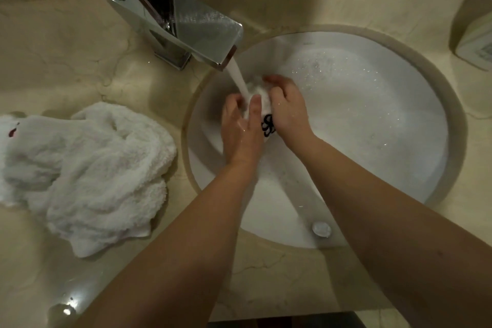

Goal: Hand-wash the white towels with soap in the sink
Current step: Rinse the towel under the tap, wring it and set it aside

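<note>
A small white towel [262, 104] is held under the tap stream [238, 78], at the left side of the sink [386, 120].

The towel is bunched and grasped between both hands, the left hand [241, 130] curled round its near side, the right hand [286, 109] clenched over its far side, presumably so that the water runs through the cloth; dark stitching shows between the palms; suds line the basin; more white towels [87, 168] are heaped on the counter [66, 61] by the sink's left rim, apparently awaiting or finished with washing.

Single head-worn wide-angle view, looking steeply down, close over the sink [399, 104]; faucet [175, 16] upper left of frame.
</note>
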Demonstrator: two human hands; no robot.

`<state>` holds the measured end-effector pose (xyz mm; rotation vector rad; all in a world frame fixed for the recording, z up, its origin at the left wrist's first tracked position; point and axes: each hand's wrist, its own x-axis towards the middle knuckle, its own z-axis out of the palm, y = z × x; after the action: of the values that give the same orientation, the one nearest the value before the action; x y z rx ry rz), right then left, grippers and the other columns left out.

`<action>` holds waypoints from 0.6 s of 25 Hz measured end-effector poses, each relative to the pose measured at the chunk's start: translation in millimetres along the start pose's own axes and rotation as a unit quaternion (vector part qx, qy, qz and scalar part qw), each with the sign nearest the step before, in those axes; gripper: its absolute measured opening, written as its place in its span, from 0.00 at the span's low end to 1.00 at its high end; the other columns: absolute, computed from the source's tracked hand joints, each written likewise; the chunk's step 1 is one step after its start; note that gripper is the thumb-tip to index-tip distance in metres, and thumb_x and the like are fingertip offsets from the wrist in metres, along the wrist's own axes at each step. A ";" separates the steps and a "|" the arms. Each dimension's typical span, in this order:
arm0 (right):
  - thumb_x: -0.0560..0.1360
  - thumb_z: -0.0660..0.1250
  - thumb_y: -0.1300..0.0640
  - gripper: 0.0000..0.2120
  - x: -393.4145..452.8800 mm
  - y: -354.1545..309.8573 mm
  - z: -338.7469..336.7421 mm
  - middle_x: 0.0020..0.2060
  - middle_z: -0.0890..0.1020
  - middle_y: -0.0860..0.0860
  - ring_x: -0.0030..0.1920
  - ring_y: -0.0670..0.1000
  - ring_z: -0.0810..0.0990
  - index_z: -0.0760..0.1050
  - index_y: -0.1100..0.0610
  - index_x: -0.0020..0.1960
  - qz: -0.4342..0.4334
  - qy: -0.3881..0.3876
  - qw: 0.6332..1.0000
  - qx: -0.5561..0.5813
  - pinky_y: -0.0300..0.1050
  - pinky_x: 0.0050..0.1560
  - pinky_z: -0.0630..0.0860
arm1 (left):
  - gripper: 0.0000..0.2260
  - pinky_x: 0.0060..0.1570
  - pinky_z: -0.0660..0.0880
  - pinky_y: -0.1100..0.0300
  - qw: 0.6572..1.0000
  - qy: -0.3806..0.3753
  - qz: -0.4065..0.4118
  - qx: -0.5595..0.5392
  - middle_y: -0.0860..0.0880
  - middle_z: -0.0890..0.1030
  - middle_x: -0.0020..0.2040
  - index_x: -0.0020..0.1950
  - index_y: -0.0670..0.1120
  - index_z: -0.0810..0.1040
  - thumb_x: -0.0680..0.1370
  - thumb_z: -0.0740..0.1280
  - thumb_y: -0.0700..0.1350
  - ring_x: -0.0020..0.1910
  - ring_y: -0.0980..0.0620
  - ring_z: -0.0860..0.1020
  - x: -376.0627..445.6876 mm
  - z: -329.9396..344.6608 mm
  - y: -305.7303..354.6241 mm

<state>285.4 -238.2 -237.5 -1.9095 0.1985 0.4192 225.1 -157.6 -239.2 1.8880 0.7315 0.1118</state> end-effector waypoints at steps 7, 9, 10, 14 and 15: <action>0.77 0.59 0.43 0.21 -1.8 5.6 11.4 0.70 0.73 0.52 0.63 0.49 0.76 0.79 0.53 0.61 -0.125 0.036 0.988 -0.089 0.46 0.62 0.74 | 0.20 0.60 0.74 0.57 0.994 0.007 0.022 -0.104 0.48 0.81 0.57 0.62 0.50 0.78 0.79 0.56 0.59 0.58 0.54 0.79 27.9 12.1 -11.3; 0.74 0.57 0.36 0.25 0.9 0.8 15.6 0.59 0.81 0.48 0.56 0.48 0.80 0.77 0.48 0.62 -0.062 0.044 0.993 -0.085 0.44 0.55 0.76 | 0.21 0.60 0.75 0.57 0.995 0.005 0.009 -0.103 0.46 0.82 0.56 0.62 0.46 0.80 0.81 0.56 0.57 0.58 0.48 0.80 26.5 19.6 -20.2; 0.74 0.57 0.35 0.24 3.5 0.5 17.7 0.55 0.82 0.46 0.53 0.47 0.80 0.77 0.46 0.61 -0.028 0.050 0.994 -0.088 0.40 0.51 0.75 | 0.19 0.57 0.75 0.61 0.994 0.001 -0.011 -0.105 0.47 0.82 0.56 0.63 0.44 0.79 0.83 0.56 0.54 0.56 0.47 0.81 26.3 22.7 -19.9; 0.79 0.64 0.43 0.13 9.0 6.5 16.0 0.52 0.82 0.47 0.47 0.44 0.77 0.80 0.48 0.57 0.016 0.064 0.994 -0.083 0.27 0.41 0.66 | 0.19 0.57 0.77 0.52 0.990 -0.048 0.042 -0.125 0.38 0.81 0.58 0.67 0.43 0.74 0.86 0.51 0.52 0.55 0.44 0.81 27.6 23.7 -31.3; 0.79 0.64 0.44 0.13 8.0 9.6 14.7 0.52 0.83 0.47 0.47 0.44 0.77 0.80 0.49 0.57 0.024 0.069 0.995 -0.065 0.28 0.42 0.68 | 0.24 0.63 0.74 0.50 0.994 -0.025 0.071 -0.084 0.37 0.80 0.61 0.67 0.42 0.75 0.85 0.51 0.57 0.60 0.43 0.79 28.5 28.7 -35.6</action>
<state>286.7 -227.6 -253.6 -2.0677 0.3143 0.3395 244.1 -156.5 -289.6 1.7736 0.5361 0.2094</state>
